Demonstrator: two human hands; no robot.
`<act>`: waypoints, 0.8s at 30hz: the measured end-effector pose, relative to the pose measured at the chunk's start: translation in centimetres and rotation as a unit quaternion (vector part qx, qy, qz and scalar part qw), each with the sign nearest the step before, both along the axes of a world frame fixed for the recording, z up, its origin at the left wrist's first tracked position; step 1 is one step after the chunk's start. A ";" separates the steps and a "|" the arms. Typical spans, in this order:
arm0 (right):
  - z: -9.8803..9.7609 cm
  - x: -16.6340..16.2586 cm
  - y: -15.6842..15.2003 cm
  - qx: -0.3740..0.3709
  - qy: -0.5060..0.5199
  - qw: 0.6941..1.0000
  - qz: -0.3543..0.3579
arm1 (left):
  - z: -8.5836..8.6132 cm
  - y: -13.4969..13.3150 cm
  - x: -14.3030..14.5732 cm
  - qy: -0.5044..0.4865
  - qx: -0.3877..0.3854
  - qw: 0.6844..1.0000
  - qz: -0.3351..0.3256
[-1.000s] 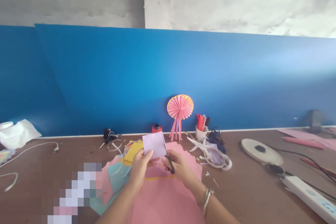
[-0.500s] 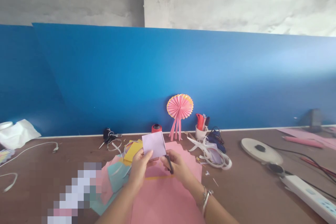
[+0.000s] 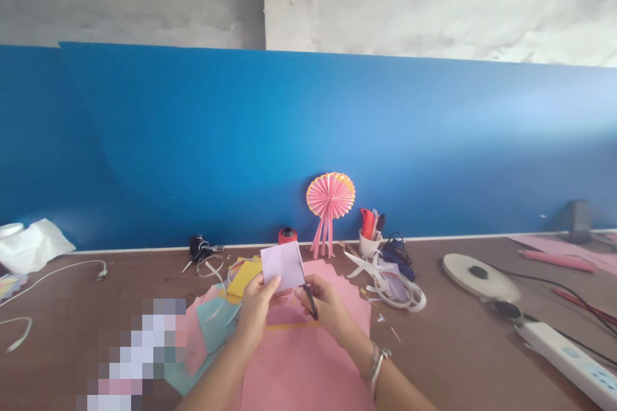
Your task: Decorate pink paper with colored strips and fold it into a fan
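Pinched between the thumb and fingers of my left hand [image 3: 258, 308] is a lilac paper square [image 3: 282, 265], held up over the table. My right hand [image 3: 328, 308] is closed around a pair of dark-handled scissors [image 3: 311, 302]. Their blades lie along the square's right edge and are mostly hidden by the paper. Beneath both hands spreads a stack of pink paper [image 3: 303, 366]. Yellow paper [image 3: 245, 279] and light blue paper [image 3: 216, 324] lie to the left of it.
A pleated pink paper fan [image 3: 330, 196] with streamers leans against the blue partition [image 3: 216, 141]. Right of it stand a white cup [image 3: 370, 244] of tools and curled white strips [image 3: 400, 298]. A white round plate [image 3: 477, 276] and a power strip [image 3: 569, 359] lie at the right.
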State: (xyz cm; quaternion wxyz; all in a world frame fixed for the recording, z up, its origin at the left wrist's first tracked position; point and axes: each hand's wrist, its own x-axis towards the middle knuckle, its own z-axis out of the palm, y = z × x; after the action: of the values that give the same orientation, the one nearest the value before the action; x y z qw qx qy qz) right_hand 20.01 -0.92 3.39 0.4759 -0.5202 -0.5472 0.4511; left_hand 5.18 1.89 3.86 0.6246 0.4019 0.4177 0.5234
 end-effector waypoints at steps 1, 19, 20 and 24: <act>-0.1 0.0 0.0 -0.002 0.000 1.000 -0.002 | 0.0 0.0 0.0 0.000 -0.001 1.000 0.001; -0.5 0.0 0.2 0.001 -0.005 1.000 -0.019 | 0.0 0.0 0.1 -0.003 -0.010 1.000 0.007; -0.6 0.0 0.2 0.003 -0.006 1.000 -0.018 | 0.0 0.0 0.1 -0.005 -0.009 1.000 0.007; -0.7 0.0 0.3 0.003 -0.006 1.000 -0.015 | -0.1 -0.1 0.2 -0.007 -0.006 1.000 0.007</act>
State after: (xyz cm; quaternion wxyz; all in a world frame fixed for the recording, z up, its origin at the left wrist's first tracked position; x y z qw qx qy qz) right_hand 20.02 -0.63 2.66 0.4807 -0.5297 -0.5435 0.4393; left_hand 5.33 1.81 3.79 0.6260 0.3915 0.4197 0.5280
